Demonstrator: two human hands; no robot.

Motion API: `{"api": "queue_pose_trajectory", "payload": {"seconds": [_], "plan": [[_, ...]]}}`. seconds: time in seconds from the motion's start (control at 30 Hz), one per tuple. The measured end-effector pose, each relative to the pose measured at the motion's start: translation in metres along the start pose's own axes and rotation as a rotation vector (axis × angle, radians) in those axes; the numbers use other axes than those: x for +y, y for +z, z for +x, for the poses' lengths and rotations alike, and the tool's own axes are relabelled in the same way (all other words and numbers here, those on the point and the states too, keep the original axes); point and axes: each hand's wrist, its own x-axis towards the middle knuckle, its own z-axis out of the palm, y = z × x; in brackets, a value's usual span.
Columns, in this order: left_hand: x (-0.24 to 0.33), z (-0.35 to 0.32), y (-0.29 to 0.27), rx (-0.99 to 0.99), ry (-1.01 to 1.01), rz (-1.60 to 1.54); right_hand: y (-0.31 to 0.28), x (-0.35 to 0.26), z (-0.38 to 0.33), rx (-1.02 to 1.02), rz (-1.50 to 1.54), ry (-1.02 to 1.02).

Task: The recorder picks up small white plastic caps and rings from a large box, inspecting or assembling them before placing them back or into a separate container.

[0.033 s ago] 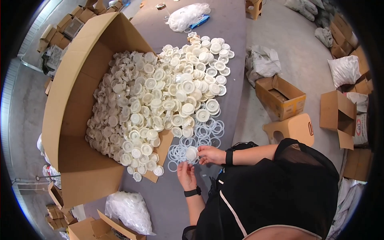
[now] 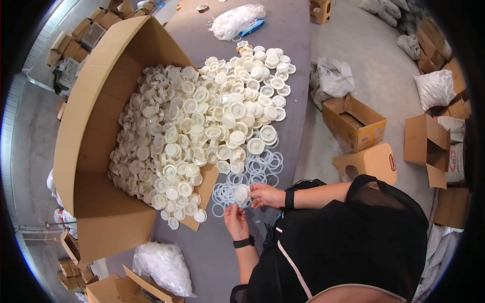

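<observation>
My right hand pinches the edge of a round, translucent white plastic lid. Just below that lid, my left hand has its fingers curled together at the lower rim; whatever they grip is too small to make out. Under and beyond both hands lie several loose, pale translucent sealing rings on the grey-covered table. A big heap of similar white lids spills across the table from a cardboard box lying on its side.
Clear plastic bags lie at the table's near left and far end. On the floor to the right stand a beige plastic stool and an open carton. More cartons and sacks line the right side.
</observation>
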Motion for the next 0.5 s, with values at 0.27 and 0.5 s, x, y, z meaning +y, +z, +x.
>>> {"api": "queue_pose_trajectory", "payload": {"seconds": [0.27,0.5], "plan": [[-0.010,0.001,0.002,-0.077,-0.087,-0.066,0.003,-0.002,-0.005,-0.133,0.041,-0.043],[-0.018,0.001,0.000,-0.114,-0.099,-0.112,0.010,-0.007,-0.013,-0.156,-0.028,-0.064]]}}
